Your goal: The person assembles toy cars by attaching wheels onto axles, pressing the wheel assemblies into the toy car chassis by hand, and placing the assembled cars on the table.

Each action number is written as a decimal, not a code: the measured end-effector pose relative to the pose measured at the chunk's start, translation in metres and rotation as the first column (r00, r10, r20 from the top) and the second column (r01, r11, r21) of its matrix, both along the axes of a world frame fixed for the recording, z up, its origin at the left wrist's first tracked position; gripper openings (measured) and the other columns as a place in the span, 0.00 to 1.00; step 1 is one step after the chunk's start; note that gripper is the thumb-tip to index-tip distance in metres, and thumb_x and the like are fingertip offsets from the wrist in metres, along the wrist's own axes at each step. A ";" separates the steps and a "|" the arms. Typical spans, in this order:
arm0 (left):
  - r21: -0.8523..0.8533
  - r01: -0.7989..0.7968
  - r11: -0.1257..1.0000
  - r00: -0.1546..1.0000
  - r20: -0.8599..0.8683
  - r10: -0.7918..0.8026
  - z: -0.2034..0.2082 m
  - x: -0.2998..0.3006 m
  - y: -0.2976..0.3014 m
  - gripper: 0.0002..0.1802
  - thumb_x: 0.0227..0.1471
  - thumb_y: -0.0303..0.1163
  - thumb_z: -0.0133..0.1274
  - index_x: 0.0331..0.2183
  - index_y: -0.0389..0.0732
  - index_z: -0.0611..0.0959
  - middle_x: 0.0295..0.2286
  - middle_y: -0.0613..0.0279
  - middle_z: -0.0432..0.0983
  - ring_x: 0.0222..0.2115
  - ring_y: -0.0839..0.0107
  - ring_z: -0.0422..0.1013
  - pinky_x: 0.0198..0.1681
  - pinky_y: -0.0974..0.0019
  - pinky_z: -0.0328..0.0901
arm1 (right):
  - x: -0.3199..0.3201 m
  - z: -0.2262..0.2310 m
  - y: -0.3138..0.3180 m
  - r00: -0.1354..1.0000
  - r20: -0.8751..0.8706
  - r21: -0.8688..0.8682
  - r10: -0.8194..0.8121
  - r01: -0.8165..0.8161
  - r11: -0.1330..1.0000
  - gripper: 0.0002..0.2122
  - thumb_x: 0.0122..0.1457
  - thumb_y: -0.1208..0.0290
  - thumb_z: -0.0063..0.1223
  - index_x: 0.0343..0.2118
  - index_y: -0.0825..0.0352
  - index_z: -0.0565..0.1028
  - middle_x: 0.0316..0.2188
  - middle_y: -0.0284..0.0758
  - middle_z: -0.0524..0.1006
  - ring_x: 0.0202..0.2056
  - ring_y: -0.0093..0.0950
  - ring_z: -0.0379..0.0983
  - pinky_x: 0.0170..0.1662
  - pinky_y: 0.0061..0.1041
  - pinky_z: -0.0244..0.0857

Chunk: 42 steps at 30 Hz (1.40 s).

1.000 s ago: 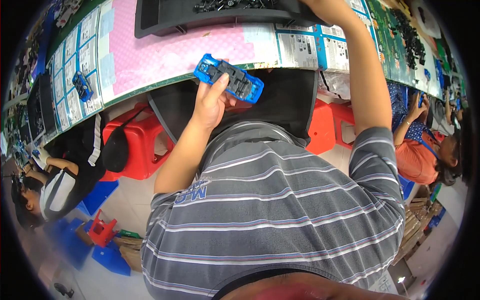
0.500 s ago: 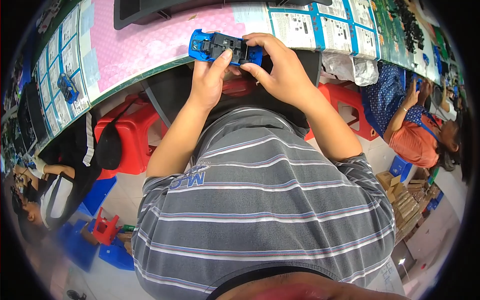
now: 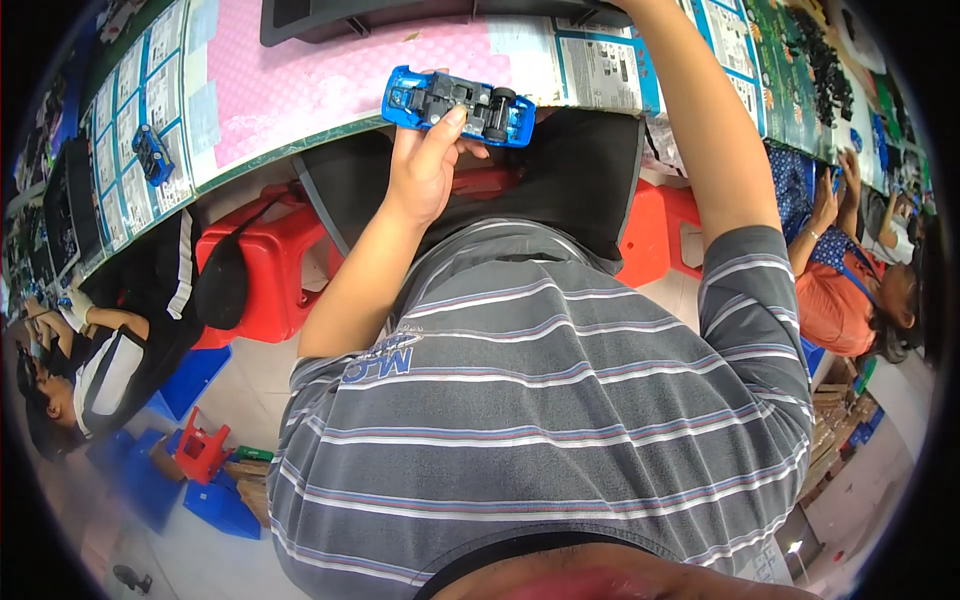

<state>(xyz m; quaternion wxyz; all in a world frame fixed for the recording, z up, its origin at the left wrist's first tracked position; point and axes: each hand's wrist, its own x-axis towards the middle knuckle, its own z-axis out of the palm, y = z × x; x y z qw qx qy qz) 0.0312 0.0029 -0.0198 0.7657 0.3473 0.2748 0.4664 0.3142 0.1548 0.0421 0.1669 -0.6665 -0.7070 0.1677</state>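
My left hand [image 3: 424, 165] grips a blue toy car [image 3: 433, 98], holding it underside up over the table's near edge. Its thumb presses on the black chassis and its other fingers go beneath the body. A pair of black wheels [image 3: 497, 114] on an axle sits across the car's right end; I see no wheels at the left end. My right forearm [image 3: 705, 120] stretches forward to the upper edge of the view, beside the right end of a black tray [image 3: 370, 22]. The right hand itself is cut off there.
A pink bubble-wrap mat [image 3: 270, 95] and printed sheets [image 3: 600, 75] cover the table. Another blue toy car [image 3: 152, 155] lies at left. Black parts [image 3: 822, 60] are piled at far right. Red stools [image 3: 262, 270] stand below. Co-workers sit at both sides.
My right hand has let go of the car and reached forward out of view. The wheels at the car's right end are now uncovered. My left hand keeps its hold.
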 end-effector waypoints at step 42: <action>0.023 0.133 0.991 0.982 -0.139 -0.129 -0.005 0.017 -0.008 0.25 0.56 0.32 0.59 0.53 0.40 0.69 0.38 0.66 0.74 0.34 0.78 0.72 0.34 0.73 0.68 | -0.114 0.002 -0.145 0.918 -0.395 0.234 0.033 0.066 0.970 0.11 0.50 0.65 0.68 0.29 0.69 0.83 0.27 0.38 0.78 0.28 0.32 0.78 0.33 0.28 0.72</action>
